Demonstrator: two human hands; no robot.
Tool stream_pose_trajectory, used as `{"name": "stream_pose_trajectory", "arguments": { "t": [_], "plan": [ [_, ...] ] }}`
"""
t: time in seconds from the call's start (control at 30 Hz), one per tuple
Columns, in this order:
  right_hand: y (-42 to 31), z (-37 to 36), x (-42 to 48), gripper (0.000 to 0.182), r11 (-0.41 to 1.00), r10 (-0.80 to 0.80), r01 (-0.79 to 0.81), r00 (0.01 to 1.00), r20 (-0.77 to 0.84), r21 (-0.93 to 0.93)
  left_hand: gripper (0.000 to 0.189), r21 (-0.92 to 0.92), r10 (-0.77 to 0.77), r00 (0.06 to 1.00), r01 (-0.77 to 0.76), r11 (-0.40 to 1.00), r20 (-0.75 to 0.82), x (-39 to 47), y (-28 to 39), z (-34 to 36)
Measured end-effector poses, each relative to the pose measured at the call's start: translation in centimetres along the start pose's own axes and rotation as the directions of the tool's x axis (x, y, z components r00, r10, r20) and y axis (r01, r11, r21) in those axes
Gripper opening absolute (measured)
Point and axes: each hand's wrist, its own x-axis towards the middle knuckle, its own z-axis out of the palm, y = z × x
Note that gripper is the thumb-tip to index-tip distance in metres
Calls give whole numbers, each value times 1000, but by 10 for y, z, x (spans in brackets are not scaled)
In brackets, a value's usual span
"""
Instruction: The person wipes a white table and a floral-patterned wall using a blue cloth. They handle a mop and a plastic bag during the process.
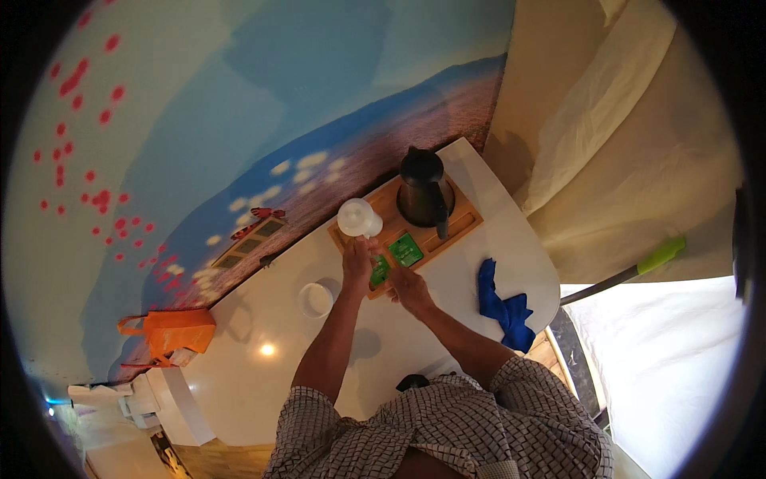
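Observation:
A wooden tray (pixel 470 224) lies on the white table before me, holding a black electric kettle (pixel 422 191). At the tray's left end stand clear plastic cups or containers (pixel 358 217), partly overlapping. My left hand (pixel 358 263) is just below them, its fingertips near a green packet (pixel 379 270); whether it grips anything is unclear. My right hand (pixel 409 290) is curled at the tray's near edge, beside that packet, its fingertips partly hidden. A second green packet (pixel 406 249) lies flat in a tray compartment between hands and kettle.
A clear round container (pixel 315 300) sits left of my forearms. A crumpled blue cloth (pixel 506 308) lies toward the table's right edge. An orange bag (pixel 179 331) stands at the far left. Wall sockets (pixel 248 242) are behind the table; a green-ended handle (pixel 660 254) leans at right.

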Motion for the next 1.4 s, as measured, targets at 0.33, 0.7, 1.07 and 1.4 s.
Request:
{"name": "stream_pose_trajectory", "arguments": {
  "t": [0.33, 0.7, 1.07, 1.4],
  "plan": [
    [33, -20, -32, 41, 999, -38, 38, 999, 2, -22, 50, -75, -119, 993, 118, 990, 0, 44, -8, 52],
    [42, -21, -34, 31, 994, -71, 73, 997, 20, -82, 47, -163, -19, 997, 5, 987, -80, 7, -20, 50],
    [45, 45, -61, 32, 951, -24, 73, 986, 165, -299, 29, 54, 178, 928, -169, 984, -328, -286, -38, -73],
    [82, 153, -93, 51, 603, -280, 546, 827, 487, -582, 31, 469, 336, 835, -107, 876, -436, -286, -138, -182]
  ]
}}
